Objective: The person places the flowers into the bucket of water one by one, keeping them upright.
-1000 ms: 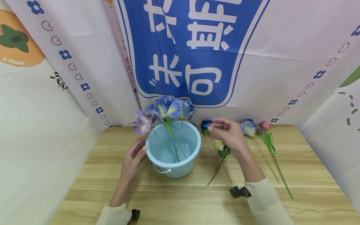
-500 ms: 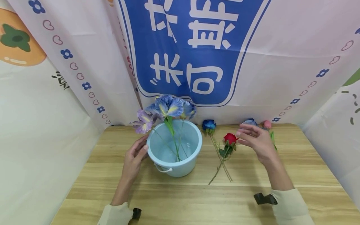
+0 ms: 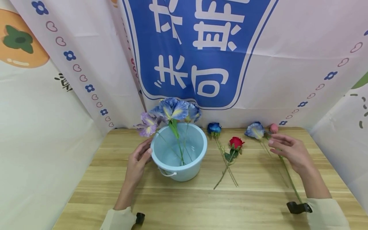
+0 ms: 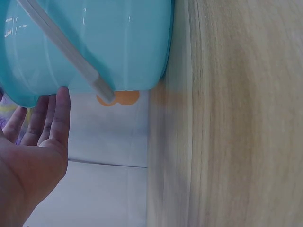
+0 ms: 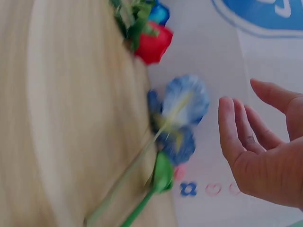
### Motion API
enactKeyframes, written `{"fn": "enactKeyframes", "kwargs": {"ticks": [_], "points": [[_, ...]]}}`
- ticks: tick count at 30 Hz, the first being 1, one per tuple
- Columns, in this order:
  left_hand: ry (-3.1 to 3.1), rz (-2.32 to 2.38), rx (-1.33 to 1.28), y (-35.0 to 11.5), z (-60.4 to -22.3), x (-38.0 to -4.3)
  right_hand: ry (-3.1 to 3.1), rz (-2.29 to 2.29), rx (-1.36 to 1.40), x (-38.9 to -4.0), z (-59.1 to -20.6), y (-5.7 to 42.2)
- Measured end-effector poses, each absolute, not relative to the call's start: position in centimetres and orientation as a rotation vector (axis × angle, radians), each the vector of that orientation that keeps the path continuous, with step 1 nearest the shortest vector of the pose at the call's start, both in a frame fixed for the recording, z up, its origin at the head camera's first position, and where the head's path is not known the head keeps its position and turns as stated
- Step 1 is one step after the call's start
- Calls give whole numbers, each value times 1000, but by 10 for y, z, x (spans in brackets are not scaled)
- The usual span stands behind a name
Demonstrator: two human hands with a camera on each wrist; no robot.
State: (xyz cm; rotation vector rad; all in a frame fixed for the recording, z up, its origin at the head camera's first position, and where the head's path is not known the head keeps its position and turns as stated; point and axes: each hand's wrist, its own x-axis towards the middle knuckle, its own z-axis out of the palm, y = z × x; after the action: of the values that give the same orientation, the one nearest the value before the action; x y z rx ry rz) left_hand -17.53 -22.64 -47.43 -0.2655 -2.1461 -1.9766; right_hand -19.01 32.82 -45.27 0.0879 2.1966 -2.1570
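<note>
A light blue bucket stands on the wooden table, holding blue irises and a purple iris. My left hand rests against the bucket's left side; in the left wrist view its extended fingers touch the outer wall near the rim. Over at the right, my right hand hovers above the green stem of a pink tulip, holding nothing. Its fingers are loosely bent and the thumb stands apart in the right wrist view. Just left of that hand lies a blue iris, partly covered lower down its stem.
Between bucket and right hand lie a blue rose and a red rose, their stems crossed. A printed cloth hangs behind the table's back edge. The bucket's white handle hangs down at its front.
My right hand has travelled rightward, from above the roses past the blue iris to the tulip, uncovering the red rose. The left hand stays at the bucket.
</note>
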Motion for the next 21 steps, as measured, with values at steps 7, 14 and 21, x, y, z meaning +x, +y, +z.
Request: {"fn": "enactKeyframes", "kwargs": {"ticks": [7, 14, 21], "points": [[-2136, -1988, -274, -227, -475, -175, 2229, -1950, 147, -199, -473, 354], [-2136, -1981, -293, -228, -478, -174, 2351, -1745, 130, -209, -491, 363], [-2128, -1982, -301, -228, -476, -175, 2369, -1692, 113, -215, -496, 359]]}}
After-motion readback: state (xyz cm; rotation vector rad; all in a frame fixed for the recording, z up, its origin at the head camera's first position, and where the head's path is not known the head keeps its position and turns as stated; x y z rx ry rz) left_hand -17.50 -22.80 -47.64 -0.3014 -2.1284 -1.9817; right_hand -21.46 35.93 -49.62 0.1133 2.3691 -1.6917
